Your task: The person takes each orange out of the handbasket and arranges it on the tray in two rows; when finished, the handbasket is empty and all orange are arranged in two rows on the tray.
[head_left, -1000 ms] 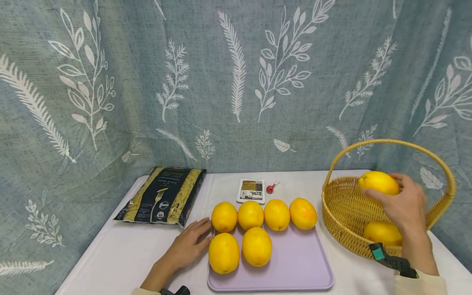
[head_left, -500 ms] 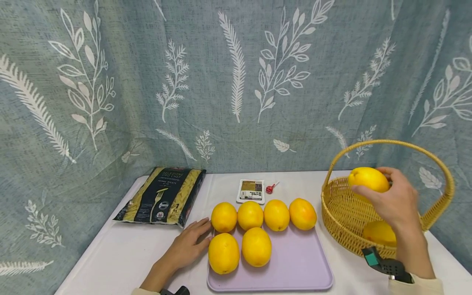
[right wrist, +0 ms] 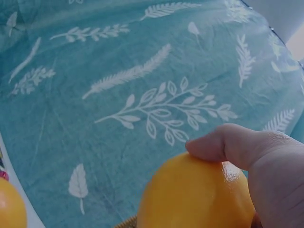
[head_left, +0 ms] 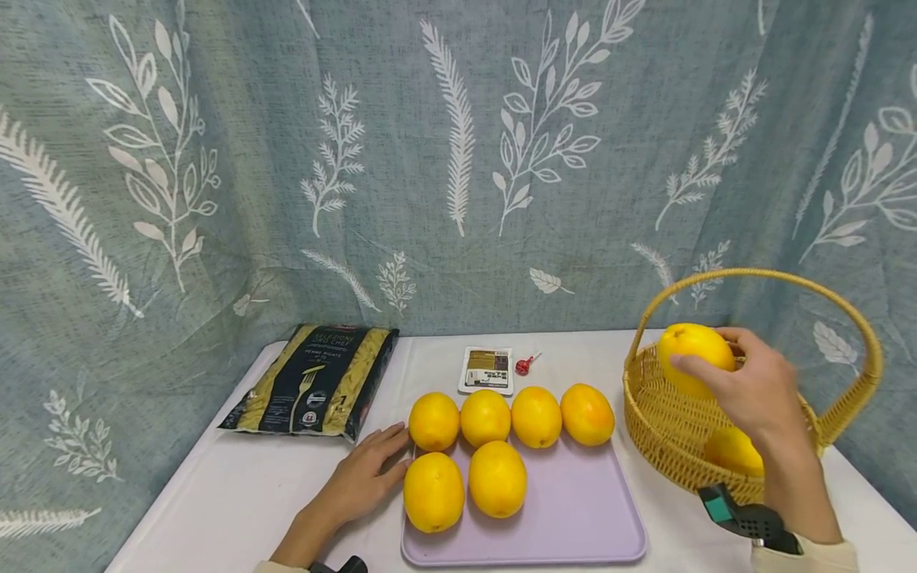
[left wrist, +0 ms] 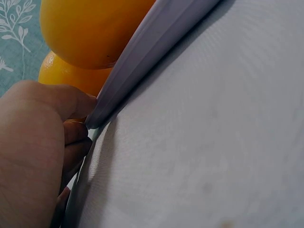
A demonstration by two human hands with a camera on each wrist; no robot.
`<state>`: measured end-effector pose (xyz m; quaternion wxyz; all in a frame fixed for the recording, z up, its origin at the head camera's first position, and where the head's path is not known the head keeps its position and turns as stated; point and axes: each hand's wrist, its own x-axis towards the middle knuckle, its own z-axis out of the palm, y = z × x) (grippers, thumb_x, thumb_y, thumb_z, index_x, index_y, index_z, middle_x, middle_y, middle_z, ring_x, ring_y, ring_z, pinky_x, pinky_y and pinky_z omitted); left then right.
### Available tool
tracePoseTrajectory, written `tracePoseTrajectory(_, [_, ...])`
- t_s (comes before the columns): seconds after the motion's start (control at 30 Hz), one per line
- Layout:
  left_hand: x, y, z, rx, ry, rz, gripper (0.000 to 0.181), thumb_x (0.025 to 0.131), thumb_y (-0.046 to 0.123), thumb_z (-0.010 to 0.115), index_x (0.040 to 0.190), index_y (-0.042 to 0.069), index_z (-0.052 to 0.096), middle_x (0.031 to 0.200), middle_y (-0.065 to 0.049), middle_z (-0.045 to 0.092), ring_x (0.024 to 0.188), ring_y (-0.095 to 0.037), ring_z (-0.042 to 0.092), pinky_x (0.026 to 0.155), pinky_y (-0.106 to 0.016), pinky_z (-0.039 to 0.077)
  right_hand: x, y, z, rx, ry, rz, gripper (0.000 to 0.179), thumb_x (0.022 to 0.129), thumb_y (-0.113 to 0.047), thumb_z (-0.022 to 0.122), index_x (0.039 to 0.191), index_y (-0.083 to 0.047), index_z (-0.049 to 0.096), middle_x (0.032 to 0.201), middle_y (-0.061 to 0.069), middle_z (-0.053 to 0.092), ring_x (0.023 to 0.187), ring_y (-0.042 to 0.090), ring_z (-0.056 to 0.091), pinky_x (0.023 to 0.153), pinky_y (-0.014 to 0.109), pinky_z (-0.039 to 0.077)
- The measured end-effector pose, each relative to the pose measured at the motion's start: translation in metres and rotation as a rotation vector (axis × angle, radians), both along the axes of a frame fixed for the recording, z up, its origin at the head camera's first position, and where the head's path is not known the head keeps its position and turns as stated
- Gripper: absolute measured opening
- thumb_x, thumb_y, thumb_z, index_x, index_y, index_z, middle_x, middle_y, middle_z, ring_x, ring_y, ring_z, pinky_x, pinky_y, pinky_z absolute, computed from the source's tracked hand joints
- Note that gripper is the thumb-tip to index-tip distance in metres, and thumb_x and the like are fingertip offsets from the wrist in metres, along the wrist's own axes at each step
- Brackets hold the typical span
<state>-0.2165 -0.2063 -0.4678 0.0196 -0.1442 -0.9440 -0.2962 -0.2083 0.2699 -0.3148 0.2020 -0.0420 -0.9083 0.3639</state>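
My right hand [head_left: 762, 390] grips a yellow-orange orange [head_left: 688, 354] and holds it up over the left part of the wicker basket [head_left: 648, 434]. The right wrist view shows the thumb [right wrist: 209, 145] lying across the top of this orange [right wrist: 194, 197]. Another orange [head_left: 734, 452] lies inside the basket, partly hidden by my right wrist. My left hand [head_left: 365, 473] rests at the left edge of a lilac tray [head_left: 573, 509], its fingers relaxed and its thumb at the rim [left wrist: 107, 107]. Several oranges [head_left: 499, 479] stand on the tray in two rows.
A bag of penne pasta [head_left: 311, 378] lies at the back left. Behind the tray are a small flat packet [head_left: 487, 370] and a red lollipop [head_left: 524, 367]. The basket's tall handle [head_left: 752, 273] arches above its opening, and a patterned curtain [head_left: 458, 159] closes off the back.
My right hand has moved left with the orange, from the middle of the basket toward its left side. The left hand and the oranges on the tray have stayed in place.
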Motion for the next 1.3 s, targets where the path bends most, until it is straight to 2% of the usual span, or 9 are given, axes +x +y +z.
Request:
tracePoseTrajectory(0.13, [0.000,-0.001,0.000,-0.002,0.016,-0.009,0.049,0.099,0.027,0.064,0.144,0.009,0.058,0.154,-0.013,0.048,0.145,-0.037,0.040,0.123,-0.057,0.027,0.000,-0.003,0.002,0.006,-0.028,0.028,0.079,0.093,-0.051,0.066,0.143,0.008,0.048,0.123,0.031,0.060,0.091,0.035,0.058,0.064,0.028,0.048])
tracePoseTrajectory(0.37, [0.000,-0.002,0.001,-0.002,0.021,-0.009,0.049,0.099,0.027,0.064,0.144,0.009,0.058,0.154,-0.013,0.048,0.145,-0.038,0.040,0.122,-0.058,0.027,0.000,-0.010,0.001,0.038,-0.018,0.068,0.063,0.094,-0.052,0.065,0.130,0.000,0.060,0.109,0.022,0.065,0.082,0.029,0.055,0.063,0.030,0.045])
tracePoseTrajectory(0.53, [0.001,-0.002,0.001,-0.002,0.021,-0.007,0.049,0.098,0.026,0.063,0.144,0.008,0.058,0.155,-0.013,0.048,0.145,-0.039,0.039,0.122,-0.058,0.027,0.000,-0.014,0.001,0.050,-0.036,0.109,0.066,0.095,-0.053,0.063,0.130,0.003,0.059,0.111,0.023,0.065,0.084,0.029,0.056,0.065,0.031,0.046])
tracePoseTrajectory(0.7, [0.000,-0.001,0.001,-0.003,0.017,-0.006,0.049,0.098,0.026,0.064,0.144,0.009,0.058,0.155,-0.013,0.048,0.145,-0.038,0.039,0.122,-0.058,0.027,-0.002,-0.022,0.001,0.052,-0.051,0.134,0.062,0.095,-0.052,0.062,0.124,0.003,0.064,0.105,0.019,0.067,0.082,0.027,0.055,0.065,0.031,0.046])
tracePoseTrajectory(0.97, [0.001,0.000,0.002,0.001,0.012,-0.003,0.049,0.098,0.025,0.064,0.144,0.008,0.058,0.155,-0.013,0.048,0.146,-0.038,0.039,0.123,-0.057,0.027,-0.005,-0.038,-0.001,0.016,-0.139,0.195,0.053,0.096,-0.054,0.061,0.105,-0.001,0.066,0.086,0.010,0.060,0.076,0.024,0.051,0.064,0.032,0.041])
tracePoseTrajectory(1.07, [0.001,0.001,0.001,0.001,0.016,-0.004,0.049,0.098,0.025,0.064,0.144,0.007,0.057,0.155,-0.013,0.048,0.145,-0.038,0.039,0.122,-0.058,0.027,-0.005,-0.042,-0.003,0.001,-0.176,0.214,0.054,0.096,-0.055,0.061,0.103,-0.002,0.065,0.084,0.009,0.060,0.075,0.024,0.051,0.063,0.031,0.041])
tracePoseTrajectory(1.3, [0.001,0.001,0.000,0.002,0.018,-0.005,0.049,0.098,0.026,0.064,0.144,0.008,0.058,0.154,-0.013,0.048,0.145,-0.038,0.040,0.122,-0.058,0.027,-0.008,-0.050,-0.007,0.036,-0.213,0.247,0.056,0.092,-0.057,0.065,0.100,-0.002,0.069,0.082,0.008,0.062,0.071,0.022,0.052,0.060,0.030,0.042])
